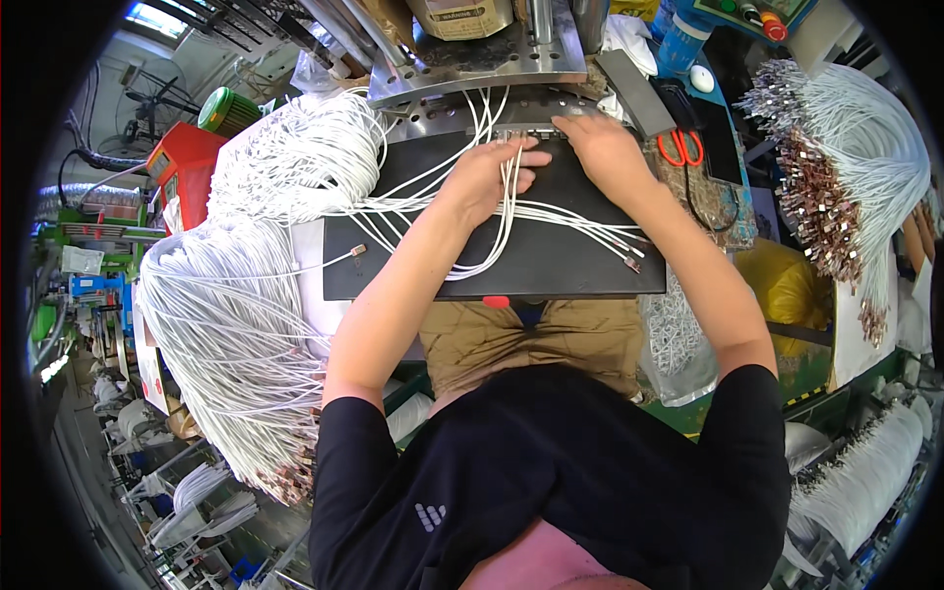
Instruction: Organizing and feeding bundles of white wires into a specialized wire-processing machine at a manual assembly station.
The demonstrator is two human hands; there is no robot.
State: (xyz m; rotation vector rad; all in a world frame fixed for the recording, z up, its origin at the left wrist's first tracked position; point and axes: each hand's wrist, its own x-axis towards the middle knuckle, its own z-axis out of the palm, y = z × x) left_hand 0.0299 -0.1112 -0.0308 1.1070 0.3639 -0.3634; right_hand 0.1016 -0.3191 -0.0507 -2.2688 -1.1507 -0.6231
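My left hand (pixel 489 177) rests on a group of thin white cables (pixel 511 211) that run over a black work plate (pixel 551 261) toward the metal fixture (pixel 492 74) of a press. Its fingers pinch the cables near the fixture's edge. My right hand (pixel 602 147) lies flat beside it, fingertips on the cable ends at the fixture's slot. Several cables trail back over the plate, their metal plug ends (pixel 629 261) lying at the right. One loose plug (pixel 358 250) lies at the plate's left.
A large bundle of white cables (pixel 226 324) hangs at the left and spreads over the bench. Another bundle with metal connector ends (pixel 836 187) lies at the right. Red-handled scissors (pixel 680 147) sit beside the plate, with a green-capped red box (pixel 187 167) at the far left.
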